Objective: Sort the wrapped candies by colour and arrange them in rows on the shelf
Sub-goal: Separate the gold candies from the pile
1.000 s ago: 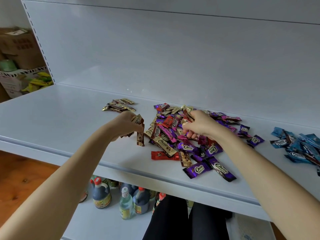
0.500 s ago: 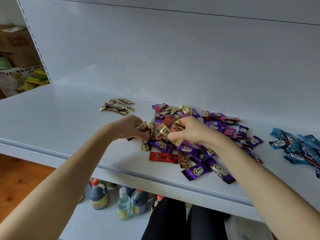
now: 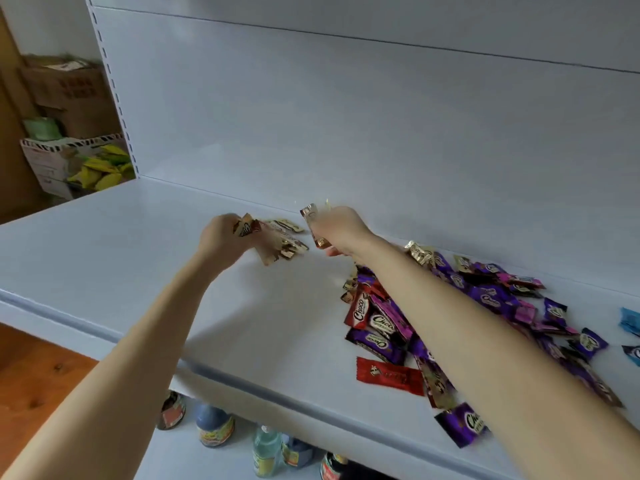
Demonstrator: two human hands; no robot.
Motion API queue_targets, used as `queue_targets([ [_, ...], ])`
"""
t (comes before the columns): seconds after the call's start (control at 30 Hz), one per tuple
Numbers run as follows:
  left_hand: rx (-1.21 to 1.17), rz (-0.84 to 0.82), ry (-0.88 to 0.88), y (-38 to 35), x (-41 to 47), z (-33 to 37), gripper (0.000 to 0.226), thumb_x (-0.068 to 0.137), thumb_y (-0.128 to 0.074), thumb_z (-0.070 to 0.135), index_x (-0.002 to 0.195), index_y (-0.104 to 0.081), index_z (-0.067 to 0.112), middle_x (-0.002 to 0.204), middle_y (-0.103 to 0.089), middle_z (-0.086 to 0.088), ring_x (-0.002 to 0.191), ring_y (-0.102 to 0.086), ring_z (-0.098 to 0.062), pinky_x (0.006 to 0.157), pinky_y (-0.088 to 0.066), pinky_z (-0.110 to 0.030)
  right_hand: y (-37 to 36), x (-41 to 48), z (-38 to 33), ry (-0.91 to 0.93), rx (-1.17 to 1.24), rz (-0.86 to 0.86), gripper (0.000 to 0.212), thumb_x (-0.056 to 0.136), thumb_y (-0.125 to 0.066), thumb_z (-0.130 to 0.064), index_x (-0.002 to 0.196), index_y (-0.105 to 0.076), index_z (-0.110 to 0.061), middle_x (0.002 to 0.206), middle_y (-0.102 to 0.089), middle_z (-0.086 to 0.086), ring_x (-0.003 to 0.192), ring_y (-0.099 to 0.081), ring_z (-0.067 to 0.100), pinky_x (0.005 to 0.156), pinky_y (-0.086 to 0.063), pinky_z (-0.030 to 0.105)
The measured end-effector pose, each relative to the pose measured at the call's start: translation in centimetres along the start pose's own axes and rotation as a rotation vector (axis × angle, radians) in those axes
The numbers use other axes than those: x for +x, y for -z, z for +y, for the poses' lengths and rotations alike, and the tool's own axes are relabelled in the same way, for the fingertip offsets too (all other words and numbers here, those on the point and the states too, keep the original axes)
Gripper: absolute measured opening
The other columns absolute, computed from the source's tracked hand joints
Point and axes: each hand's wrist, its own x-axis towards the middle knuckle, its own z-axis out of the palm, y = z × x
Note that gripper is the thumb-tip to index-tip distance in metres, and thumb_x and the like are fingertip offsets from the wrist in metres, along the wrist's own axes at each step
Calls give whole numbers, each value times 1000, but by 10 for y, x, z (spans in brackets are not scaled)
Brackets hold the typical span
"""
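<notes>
1. Both hands have left the mixed pile (image 3: 485,296), where they worked half a second ago, and are now up and to the left beside the gold pile (image 3: 289,226). The view has swung left with them.
2. The left hand (image 3: 221,237) is curled round a bunch of gold candies (image 3: 246,227). Their wrappers stick out to the right of the fingers, and some hang down toward the shelf (image 3: 121,271).
3. The right hand (image 3: 343,230) pinches one gold-brown candy (image 3: 310,216), which stands roughly on end with its tips showing above and below the fingers. It is blurred.
4. The gold pile lies on the shelf near the back wall, between the two hands. I cannot tell whether the held candies touch it.
5. The mixed pile is mostly purple, with pink, red and a few gold pieces. It lies under and to the right of the right forearm, well apart from the gold pile.
6. One red candy (image 3: 389,375) lies flat at the front of the mixed pile, near the shelf's front lip.
7. Blue candies (image 3: 630,322) show at the right edge, apart from the mixed pile.
8. Bottles (image 3: 214,426) stand on the level below. Cardboard boxes (image 3: 69,95) and yellow packets (image 3: 100,169) sit off to the left, above a wood floor (image 3: 34,379).
</notes>
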Motion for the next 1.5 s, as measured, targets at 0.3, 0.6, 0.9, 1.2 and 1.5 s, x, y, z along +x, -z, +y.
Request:
queue_targets([
  [0.3, 35, 86, -18, -1, 19, -23, 28, 81, -71, 14, 104, -60, 2, 88, -58, -8, 86, -53, -30, 62, -32, -29, -42, 43, -2, 18, -48, -2, 26, 88, -59, -25, 103, -45, -9, 89, -45, -1, 86, -47, 17, 71, -40, 28],
  [0.6, 326, 103, -82, -7, 11, -28, 50, 87, -63, 32, 129, -50, 7, 132, -49, -16, 123, -42, -33, 96, -32, -35, -14, 32, 19, 190, -261, -18, 43, 94, -49, -29, 133, -45, -13, 137, -46, 7, 127, -43, 19, 100, -34, 29],
  [0.9, 316, 110, -382, -23, -11, 3, 20, 89, -60, 13, 104, -68, 2, 106, -63, -17, 99, -58, -35, 81, -42, -35, 79, -15, 68, 143, -458, 167, 21, 91, -52, -16, 104, -65, -6, 109, -65, 6, 100, -56, 17, 77, -34, 19],
  [1.2, 425, -365, -374, -84, -31, 55, 35, 89, -60, 37, 100, -66, 5, 94, -65, -9, 85, -60, -21, 74, -48, -28, 117, -39, 107, 35, -480, 218, 22, 94, -49, -16, 102, -64, -3, 106, -64, 9, 99, -56, 23, 79, -40, 28],
  [1.5, 419, -480, -183, -117, -27, 70, 30, 82, -69, 30, 71, -51, 9, 66, -53, -8, 61, -47, -21, 52, -35, -25, 109, -24, 102, -53, -614, 147, 38, 93, -52, -27, 121, -49, -2, 122, -55, 17, 112, -51, 32, 88, -41, 36],
])
